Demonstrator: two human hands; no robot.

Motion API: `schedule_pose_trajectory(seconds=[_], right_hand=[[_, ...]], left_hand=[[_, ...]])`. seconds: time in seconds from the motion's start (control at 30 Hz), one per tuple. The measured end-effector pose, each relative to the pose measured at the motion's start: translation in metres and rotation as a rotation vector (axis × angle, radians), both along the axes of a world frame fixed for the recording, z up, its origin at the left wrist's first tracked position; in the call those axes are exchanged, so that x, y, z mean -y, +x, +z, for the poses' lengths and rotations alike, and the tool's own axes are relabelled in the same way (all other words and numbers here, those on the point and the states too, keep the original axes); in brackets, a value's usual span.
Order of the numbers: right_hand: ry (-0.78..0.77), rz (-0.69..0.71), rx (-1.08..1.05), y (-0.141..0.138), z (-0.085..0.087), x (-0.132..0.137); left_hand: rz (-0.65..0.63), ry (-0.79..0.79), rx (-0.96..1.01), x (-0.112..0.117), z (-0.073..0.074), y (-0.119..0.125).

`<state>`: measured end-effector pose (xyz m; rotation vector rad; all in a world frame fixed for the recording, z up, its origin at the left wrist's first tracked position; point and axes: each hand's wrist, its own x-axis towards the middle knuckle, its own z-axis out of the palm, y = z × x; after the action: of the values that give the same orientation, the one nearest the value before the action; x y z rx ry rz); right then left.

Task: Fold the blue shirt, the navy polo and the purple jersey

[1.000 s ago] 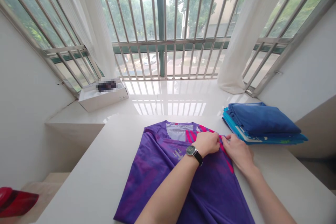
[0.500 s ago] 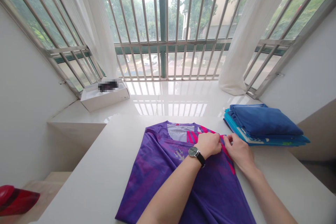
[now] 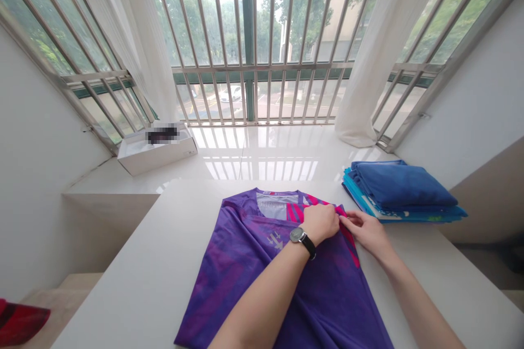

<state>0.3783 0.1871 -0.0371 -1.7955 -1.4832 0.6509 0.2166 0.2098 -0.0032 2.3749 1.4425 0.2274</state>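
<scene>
A purple shirt (image 3: pixel 241 262) with pink stripes lies on the white table (image 3: pixel 135 278), its collar toward the window. My left hand (image 3: pixel 321 222), with a black-strapped watch (image 3: pixel 302 236) at the wrist, is closed at the shirt's right shoulder; its fingertips are partly hidden behind the hand. Just to its right, my right hand (image 3: pixel 366 232) pinches the shoulder edge between thumb and fingers. The two hands are close together over the pink-striped part. The shirt's lower right portion passes beneath my left forearm.
A stack of folded blue clothes (image 3: pixel 405 191) sits right of the shirt. On the window ledge at left stands an open white box (image 3: pixel 159 155) with a blurred dark item. White curtains (image 3: pixel 360 82) hang before the barred window. A red object (image 3: pixel 24 324) shows at lower left.
The whole view has shifted slightly, so things appear a little further left. My right hand has flattened somewhat, its thumb and fingers still at the shirt's shoulder edge. My left hand stays there too.
</scene>
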Motion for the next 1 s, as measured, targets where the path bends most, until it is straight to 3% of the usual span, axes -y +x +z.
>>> schedule_pose_trajectory(seconds=[0.3, 0.57, 1.0], right_hand=[[0.148, 0.132, 0.245, -0.018, 0.011, 0.009], [0.046, 0.162, 0.068, -0.02, 0.009, 0.008], [-0.107, 0.321, 0.191, -0.011, 0.015, 0.014]], left_hand=[[0.061, -0.114, 0.102, -0.007, 0.007, -0.001], [0.101, -0.069, 0.153, -0.012, -0.009, -0.004], [0.078, 0.035, 0.217, -0.018, -0.016, -0.008]])
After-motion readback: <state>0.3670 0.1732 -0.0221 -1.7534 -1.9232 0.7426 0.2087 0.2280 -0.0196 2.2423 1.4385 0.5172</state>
